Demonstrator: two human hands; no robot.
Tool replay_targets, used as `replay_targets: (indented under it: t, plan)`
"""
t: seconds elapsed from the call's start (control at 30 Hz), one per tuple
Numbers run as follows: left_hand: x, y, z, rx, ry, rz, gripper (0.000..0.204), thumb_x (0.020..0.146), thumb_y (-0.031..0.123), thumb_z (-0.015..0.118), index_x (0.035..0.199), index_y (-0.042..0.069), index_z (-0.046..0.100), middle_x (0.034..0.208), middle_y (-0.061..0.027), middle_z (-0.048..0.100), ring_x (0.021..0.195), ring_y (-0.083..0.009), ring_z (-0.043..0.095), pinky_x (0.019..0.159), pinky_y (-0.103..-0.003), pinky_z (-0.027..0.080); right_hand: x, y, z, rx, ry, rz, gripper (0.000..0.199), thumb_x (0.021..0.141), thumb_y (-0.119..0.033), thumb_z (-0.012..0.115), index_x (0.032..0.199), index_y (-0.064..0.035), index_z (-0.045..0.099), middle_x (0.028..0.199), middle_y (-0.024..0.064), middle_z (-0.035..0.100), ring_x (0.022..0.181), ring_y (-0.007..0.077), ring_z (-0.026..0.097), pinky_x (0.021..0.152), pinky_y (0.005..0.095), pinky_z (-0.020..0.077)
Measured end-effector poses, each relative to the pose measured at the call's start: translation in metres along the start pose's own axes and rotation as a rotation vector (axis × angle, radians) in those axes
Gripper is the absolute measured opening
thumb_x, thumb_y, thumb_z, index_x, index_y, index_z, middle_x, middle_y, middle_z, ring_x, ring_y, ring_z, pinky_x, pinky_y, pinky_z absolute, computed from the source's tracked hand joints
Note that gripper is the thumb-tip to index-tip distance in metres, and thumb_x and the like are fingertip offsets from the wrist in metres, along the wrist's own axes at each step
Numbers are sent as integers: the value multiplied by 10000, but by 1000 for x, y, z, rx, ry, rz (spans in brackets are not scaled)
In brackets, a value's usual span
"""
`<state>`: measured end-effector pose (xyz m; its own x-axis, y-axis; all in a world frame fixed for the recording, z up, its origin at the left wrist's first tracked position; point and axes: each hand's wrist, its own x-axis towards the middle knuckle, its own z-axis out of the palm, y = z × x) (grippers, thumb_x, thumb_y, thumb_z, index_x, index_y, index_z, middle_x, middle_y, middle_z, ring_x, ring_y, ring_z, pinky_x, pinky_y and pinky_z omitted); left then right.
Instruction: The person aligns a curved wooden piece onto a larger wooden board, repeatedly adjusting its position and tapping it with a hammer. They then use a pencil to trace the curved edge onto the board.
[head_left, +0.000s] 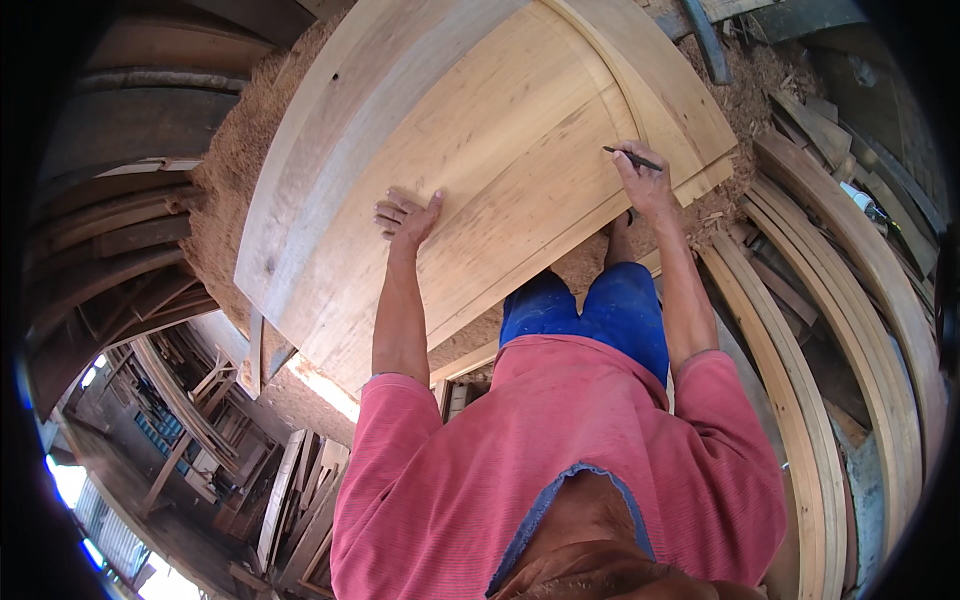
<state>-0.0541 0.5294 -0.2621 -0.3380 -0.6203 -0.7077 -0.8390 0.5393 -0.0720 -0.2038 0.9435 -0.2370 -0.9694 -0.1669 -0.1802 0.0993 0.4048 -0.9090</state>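
A broad panel of joined pale wooden boards [490,170] lies in front of me, with a curved strip [612,75] along its upper right part. My left hand [408,216] rests on the panel's middle left, fingers spread and holding nothing. At the panel's right side, my right hand [645,185] pinches a slim dark pen [640,160]. The pen's pointed end faces left over the wood. Whether its tip touches the surface I cannot tell.
Sawdust [235,180] surrounds the panel. Long planks [790,400] lie along my right, and dark boards [120,130] are stacked at the left. More timber [300,500] leans at lower left. A dark metal bar [707,40] is beyond the panel's upper right.
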Motion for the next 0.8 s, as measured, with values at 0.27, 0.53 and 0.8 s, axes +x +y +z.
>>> replay_targets:
  t: [0.27,0.53,0.8]
  plan:
    - [0,2,-3,6,-30,-5,1342,789,913,454,1594,37,-165,1592,-366,-258,1476,-544,-246,1183,-669,-48,-3,3,-2,-146,-45,-78,178,959,-148,628,1034,3,685,815,51,679,755,110,619,695,286,510]
    - [0,1,2,-2,-31,-20,1318,809,890,458,1593,34,-168,1593,-364,-261,1473,-540,-261,1181,-669,-55,-5,8,-28,-48,153,70,213,952,-181,623,1046,0,683,846,115,687,788,222,649,759,344,518]
    - [-12,10,-12,5,-80,-2,1307,823,869,468,1589,31,-179,1591,-366,-263,1473,-536,-265,1176,-673,-67,-8,8,-42,-54,253,114,307,1005,-250,573,1015,41,672,868,145,692,829,230,662,778,361,514]
